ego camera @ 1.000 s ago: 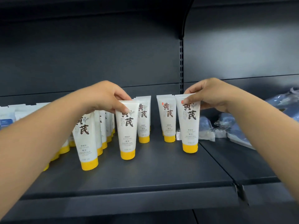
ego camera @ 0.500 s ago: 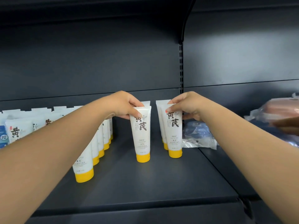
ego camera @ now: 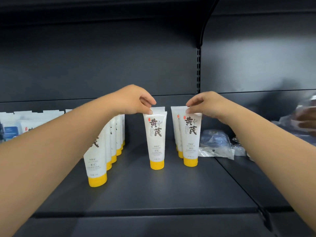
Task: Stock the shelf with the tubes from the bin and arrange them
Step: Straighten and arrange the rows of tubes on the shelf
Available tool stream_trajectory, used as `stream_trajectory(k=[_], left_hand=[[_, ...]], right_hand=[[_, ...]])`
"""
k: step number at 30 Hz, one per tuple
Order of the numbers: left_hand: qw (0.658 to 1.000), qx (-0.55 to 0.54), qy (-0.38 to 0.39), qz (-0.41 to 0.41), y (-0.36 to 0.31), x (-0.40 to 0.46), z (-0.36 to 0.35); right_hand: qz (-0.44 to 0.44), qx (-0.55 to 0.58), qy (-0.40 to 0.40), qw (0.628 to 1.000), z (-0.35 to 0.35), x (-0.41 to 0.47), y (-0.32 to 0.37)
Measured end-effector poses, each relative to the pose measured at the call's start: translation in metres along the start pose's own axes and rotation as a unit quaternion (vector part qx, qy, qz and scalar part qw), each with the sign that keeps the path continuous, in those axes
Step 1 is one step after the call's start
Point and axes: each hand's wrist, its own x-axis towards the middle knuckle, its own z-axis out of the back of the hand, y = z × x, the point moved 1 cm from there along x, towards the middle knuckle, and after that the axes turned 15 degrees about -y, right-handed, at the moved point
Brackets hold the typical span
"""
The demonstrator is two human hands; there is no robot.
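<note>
Tubes, white with yellow caps, upright cap-down on dark shelf (ego camera: 153, 190). Left hand (ego camera: 131, 100) pinching flat crimped top of middle tube (ego camera: 156, 139); right hand (ego camera: 203, 104) pinching crimp of right tube (ego camera: 191, 139), just ahead of another in its row. Likely light, soft-walled, a little slick, tippy on narrow caps; best held at stiff crimp or low near cap. Finished row (ego camera: 109, 147) standing at left. Plastic-wrapped packets (ego camera: 215, 144) lying on neighbouring shelf. No bin in view.
</note>
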Motion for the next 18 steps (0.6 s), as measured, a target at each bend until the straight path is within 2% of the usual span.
stream_trajectory(k=[3, 6, 8, 11, 14, 18], left_hand=[[0.998, -0.024, -0.053, -0.005, 0.001, -0.014, 0.034], [0.994, -0.038, -0.097, 0.008, 0.019, -0.034, 0.070], [0.992, -0.023, -0.118, 0.034, 0.038, -0.051, 0.090], [0.988, 0.010, -0.138, 0.074, 0.073, -0.077, 0.110], [0.980, 0.044, -0.158, 0.111, 0.106, -0.096, 0.124], [0.962, 0.052, -0.218, 0.156, 0.147, -0.106, 0.133]], right_hand=[[0.093, -0.042, -0.083, 0.991, 0.004, -0.005, 0.025], [0.162, -0.012, -0.108, 0.981, -0.004, -0.017, 0.058], [0.200, 0.021, -0.089, 0.975, -0.021, -0.029, 0.082], [0.210, 0.062, -0.017, 0.976, -0.056, -0.047, 0.113], [0.212, 0.051, 0.037, 0.975, -0.093, -0.057, 0.130], [0.191, 0.033, 0.065, 0.979, -0.128, -0.062, 0.137]])
